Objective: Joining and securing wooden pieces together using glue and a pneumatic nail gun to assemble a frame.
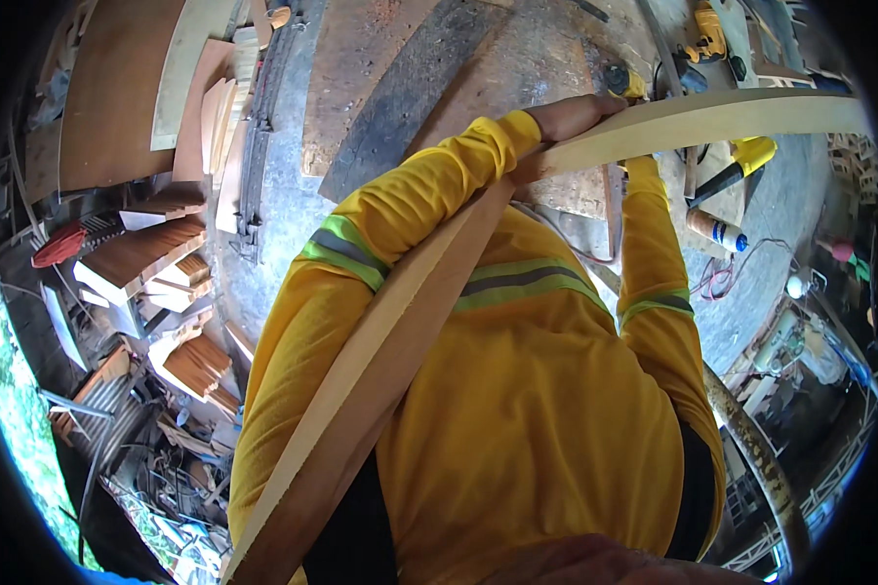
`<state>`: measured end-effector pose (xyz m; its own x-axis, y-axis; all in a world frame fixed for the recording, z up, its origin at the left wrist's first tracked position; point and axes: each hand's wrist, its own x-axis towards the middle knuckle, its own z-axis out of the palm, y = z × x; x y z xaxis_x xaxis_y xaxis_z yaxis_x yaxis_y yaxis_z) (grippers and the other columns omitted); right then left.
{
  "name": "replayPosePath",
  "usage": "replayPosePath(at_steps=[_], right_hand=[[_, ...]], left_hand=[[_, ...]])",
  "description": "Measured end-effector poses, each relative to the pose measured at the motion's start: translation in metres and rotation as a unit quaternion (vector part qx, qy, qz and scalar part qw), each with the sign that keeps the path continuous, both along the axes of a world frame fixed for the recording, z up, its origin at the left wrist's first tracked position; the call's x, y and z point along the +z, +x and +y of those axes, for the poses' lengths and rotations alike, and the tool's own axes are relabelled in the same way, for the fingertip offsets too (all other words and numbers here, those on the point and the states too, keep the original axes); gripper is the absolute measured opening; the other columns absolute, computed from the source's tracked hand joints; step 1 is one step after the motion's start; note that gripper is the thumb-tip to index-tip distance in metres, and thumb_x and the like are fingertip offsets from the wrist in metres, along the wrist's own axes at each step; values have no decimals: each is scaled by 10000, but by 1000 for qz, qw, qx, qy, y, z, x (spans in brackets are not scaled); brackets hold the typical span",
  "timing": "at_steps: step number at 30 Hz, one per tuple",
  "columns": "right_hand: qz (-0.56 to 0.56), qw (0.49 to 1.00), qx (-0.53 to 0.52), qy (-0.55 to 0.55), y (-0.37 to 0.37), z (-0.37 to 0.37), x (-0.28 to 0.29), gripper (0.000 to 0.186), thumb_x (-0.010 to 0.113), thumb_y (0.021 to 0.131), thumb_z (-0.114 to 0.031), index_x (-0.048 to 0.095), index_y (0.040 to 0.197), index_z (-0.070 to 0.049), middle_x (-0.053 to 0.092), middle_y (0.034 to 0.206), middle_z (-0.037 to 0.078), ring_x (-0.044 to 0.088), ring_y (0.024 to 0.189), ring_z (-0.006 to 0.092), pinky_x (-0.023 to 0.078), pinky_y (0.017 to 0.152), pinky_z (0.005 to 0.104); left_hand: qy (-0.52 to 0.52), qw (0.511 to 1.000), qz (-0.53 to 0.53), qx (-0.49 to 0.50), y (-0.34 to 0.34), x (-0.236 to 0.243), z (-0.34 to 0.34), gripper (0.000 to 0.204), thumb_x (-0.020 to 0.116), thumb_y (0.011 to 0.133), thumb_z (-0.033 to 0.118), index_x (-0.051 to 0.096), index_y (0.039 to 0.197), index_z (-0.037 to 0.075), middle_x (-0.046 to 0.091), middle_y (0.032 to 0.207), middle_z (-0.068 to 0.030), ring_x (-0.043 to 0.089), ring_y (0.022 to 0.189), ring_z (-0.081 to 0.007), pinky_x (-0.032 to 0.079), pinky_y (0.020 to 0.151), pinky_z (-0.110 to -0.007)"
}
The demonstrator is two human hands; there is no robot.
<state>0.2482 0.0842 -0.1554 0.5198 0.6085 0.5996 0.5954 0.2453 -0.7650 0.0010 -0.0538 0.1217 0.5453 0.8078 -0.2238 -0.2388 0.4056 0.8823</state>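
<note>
Two long pale wooden lengths meet in front of my chest: a wooden board (702, 129) running off to the right, and a wooden beam (390, 361) slanting down past my left side. I cannot tell whether they are joined. My left hand (578, 118) is closed on the far edge of the board near that meeting point, its fingertips partly hidden. My right sleeve (651, 229) reaches up to the board's near side, where the board covers my right hand. Just beyond my left hand lies a yellow-and-black tool (626, 82).
A worktable (595, 58) spreads ahead with a dark plank (410, 97) on it. At right are a yellow power tool (709, 34), a yellow-and-black tool (737, 174) and a cylindrical container (717, 231). Stacked lumber (151, 253) and leaning panels (117, 93) stand left.
</note>
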Motion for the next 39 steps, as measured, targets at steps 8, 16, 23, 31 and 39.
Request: replayPosePath(at_steps=[8, 16, 23, 31, 39], right_hand=[[30, 614, 644, -455, -101, -113, 214, 570, 587, 982, -314, 451, 1450, -19, 510, 1460, 141, 441, 1374, 257, 290, 1169, 401], [490, 594, 587, -249, -160, -129, 191, 537, 505, 1047, -329, 381, 1487, -48, 453, 1504, 89, 436, 1367, 219, 318, 1161, 383], [-210, 884, 415, -51, -189, -190, 332, 718, 626, 956, -334, 338, 1499, 37, 380, 1545, 220, 394, 1413, 371, 222, 1206, 486], [103, 821, 557, -72, -231, -100, 296, 438, 729, 784, -57, 639, 1212, -22, 717, 1099, 106, 685, 1004, 225, 568, 796, 365], [392, 690, 608, -12, -135, -47, 364, 718, 689, 611, 95, 557, 1311, 4, 656, 1216, 136, 642, 1100, 296, 529, 948, 392]], left_hand=[[153, 977, 34, 146, -41, 25, 33, 467, 442, 1037, 400, 621, 1289, 50, 684, 1131, -54, 633, 958, -124, 514, 843, -300], [135, 931, -339, -18, -74, 69, 160, 470, 432, 998, 469, 617, 1074, 43, 595, 835, -74, 553, 719, -212, 489, 724, -354], [-43, 869, -455, 188, -186, -22, 179, 635, 424, 867, 691, 544, 881, 67, 459, 686, -41, 456, 629, -257, 433, 616, -412], [102, 809, -169, 554, -264, -39, 150, 403, 396, 1006, 436, 626, 1114, 123, 659, 1043, -89, 635, 922, -276, 534, 818, -412], [264, 832, -117, 474, -171, 117, 44, 428, 579, 914, 209, 544, 1306, 41, 618, 1235, -119, 588, 1113, -248, 478, 980, -377]])
